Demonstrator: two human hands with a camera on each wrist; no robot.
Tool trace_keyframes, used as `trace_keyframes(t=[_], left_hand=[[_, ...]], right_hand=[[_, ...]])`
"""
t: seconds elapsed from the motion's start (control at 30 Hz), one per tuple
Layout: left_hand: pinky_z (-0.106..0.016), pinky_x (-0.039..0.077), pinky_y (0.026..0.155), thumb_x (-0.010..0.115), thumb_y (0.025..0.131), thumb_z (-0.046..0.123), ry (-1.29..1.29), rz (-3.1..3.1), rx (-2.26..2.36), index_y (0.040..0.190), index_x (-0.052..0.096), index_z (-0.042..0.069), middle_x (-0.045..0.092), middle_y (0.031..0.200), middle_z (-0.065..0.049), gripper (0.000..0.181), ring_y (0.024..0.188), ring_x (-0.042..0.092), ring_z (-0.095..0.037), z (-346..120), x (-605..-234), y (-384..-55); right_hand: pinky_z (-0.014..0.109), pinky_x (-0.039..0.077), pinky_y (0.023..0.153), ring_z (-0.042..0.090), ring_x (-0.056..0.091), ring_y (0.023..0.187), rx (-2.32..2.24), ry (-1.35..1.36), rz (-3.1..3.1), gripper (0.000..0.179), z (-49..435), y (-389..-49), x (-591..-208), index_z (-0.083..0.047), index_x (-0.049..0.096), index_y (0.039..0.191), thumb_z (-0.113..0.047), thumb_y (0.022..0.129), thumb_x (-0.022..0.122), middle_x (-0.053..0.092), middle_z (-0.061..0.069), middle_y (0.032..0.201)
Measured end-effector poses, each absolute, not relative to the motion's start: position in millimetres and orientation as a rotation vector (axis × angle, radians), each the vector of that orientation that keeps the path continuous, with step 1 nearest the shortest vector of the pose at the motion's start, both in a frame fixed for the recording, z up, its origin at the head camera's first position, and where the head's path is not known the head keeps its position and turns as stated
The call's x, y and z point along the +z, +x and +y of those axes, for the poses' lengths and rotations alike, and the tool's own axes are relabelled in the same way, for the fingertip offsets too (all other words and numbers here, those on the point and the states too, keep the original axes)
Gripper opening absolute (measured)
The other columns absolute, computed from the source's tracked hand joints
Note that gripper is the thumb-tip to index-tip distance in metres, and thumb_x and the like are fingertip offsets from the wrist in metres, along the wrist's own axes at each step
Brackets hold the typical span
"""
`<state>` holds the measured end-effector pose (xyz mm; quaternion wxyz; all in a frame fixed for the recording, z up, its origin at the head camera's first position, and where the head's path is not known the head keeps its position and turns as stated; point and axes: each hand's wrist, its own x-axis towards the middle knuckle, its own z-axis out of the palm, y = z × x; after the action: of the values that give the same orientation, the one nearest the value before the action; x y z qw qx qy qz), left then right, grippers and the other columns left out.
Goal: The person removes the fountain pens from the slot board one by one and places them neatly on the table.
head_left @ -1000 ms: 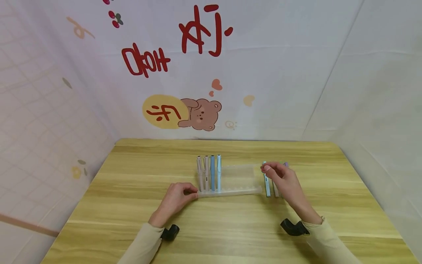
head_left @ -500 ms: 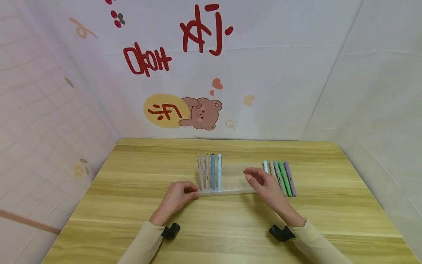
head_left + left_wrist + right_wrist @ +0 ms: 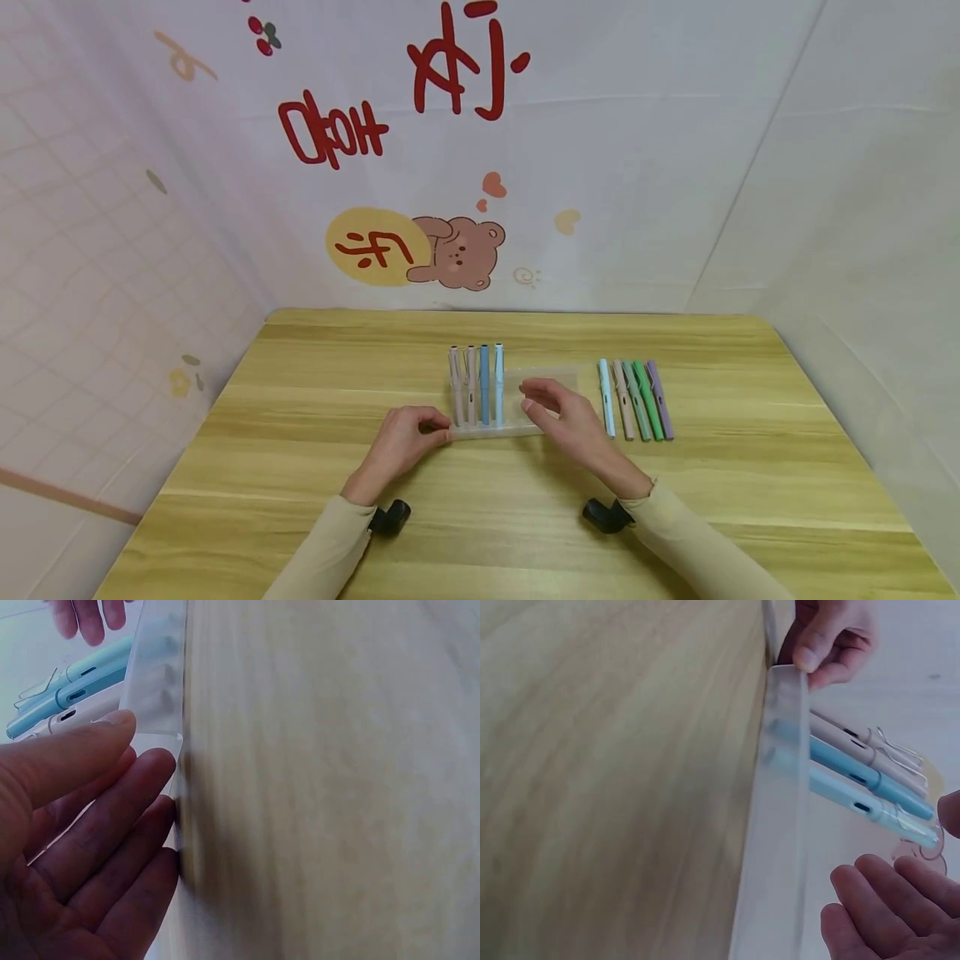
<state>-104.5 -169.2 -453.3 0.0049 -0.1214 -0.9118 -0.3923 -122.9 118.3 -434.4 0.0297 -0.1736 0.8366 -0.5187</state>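
A translucent pen rack point(image 3: 480, 432) stands in front of me with pens upright in its left part: two pale greyish-pink pens point(image 3: 471, 392), a blue pen point(image 3: 484, 387) and a light blue pen point(image 3: 498, 392). My left hand point(image 3: 405, 437) holds the rack's left end, its thumb point(image 3: 112, 724) at the corner and the fingers beside the end wall. Over the rack's right part hovers my right hand point(image 3: 573, 421), fingers relaxed and spread from the thumb. Nothing is in it. In the right wrist view its fingers point(image 3: 877, 907) are near the light blue pen's cap.
Several loose pens lie side by side on the wooden table point(image 3: 480, 517) right of the rack, among them a light blue pen point(image 3: 606, 400), a green pen point(image 3: 649, 400) and a purple pen point(image 3: 661, 400). A white printed cloth point(image 3: 630, 167) hangs behind the table.
My right hand has moved left from above the loose pens to over the rack's right part, uncovering those pens. My left hand has stayed at the rack's left end.
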Motion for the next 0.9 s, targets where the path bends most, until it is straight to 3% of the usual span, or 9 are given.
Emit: trace_keyframes(t=[0.23, 0.5, 0.9], left_hand=[[-0.037, 0.055, 0.081, 0.084, 0.087, 0.012, -0.391, -2.839, -1.221, 0.091, 0.081, 0.015, 0.076, 0.089, 0.007, 0.007, 0.086, 0.069, -0.012, -170.1, -455.1, -105.3], [-0.038, 0.055, 0.082, 0.084, 0.088, 0.012, -0.378, -2.852, -1.233, 0.092, 0.081, 0.015, 0.076, 0.09, 0.007, 0.006, 0.088, 0.07, -0.014, -169.1, -457.4, -106.6], [-0.037, 0.055, 0.083, 0.084, 0.087, 0.013, -0.34, -2.857, -1.219, 0.091, 0.081, 0.016, 0.076, 0.09, 0.008, 0.006, 0.088, 0.07, -0.012, -167.6, -458.0, -105.3]], right_hand=[[0.046, 0.051, 0.102, 0.031, 0.065, 0.123, -1.578, -0.506, 2.552, 0.043, 103.0, -129.0, -441.1, 0.001, 0.059, 0.138, -0.022, 0.103, 0.066, 0.068, 0.013, 0.133], [0.045, 0.054, 0.098, 0.028, 0.069, 0.114, -1.589, -0.444, 2.545, 0.04, 91.2, -132.2, -444.7, -0.004, 0.062, 0.137, -0.022, 0.102, 0.068, 0.072, 0.008, 0.125], [0.044, 0.058, 0.09, 0.026, 0.073, 0.1, -1.537, -0.417, 2.62, 0.033, 77.9, -138.6, -446.4, 0.001, 0.065, 0.127, -0.014, 0.098, 0.07, 0.074, 0.011, 0.112]])
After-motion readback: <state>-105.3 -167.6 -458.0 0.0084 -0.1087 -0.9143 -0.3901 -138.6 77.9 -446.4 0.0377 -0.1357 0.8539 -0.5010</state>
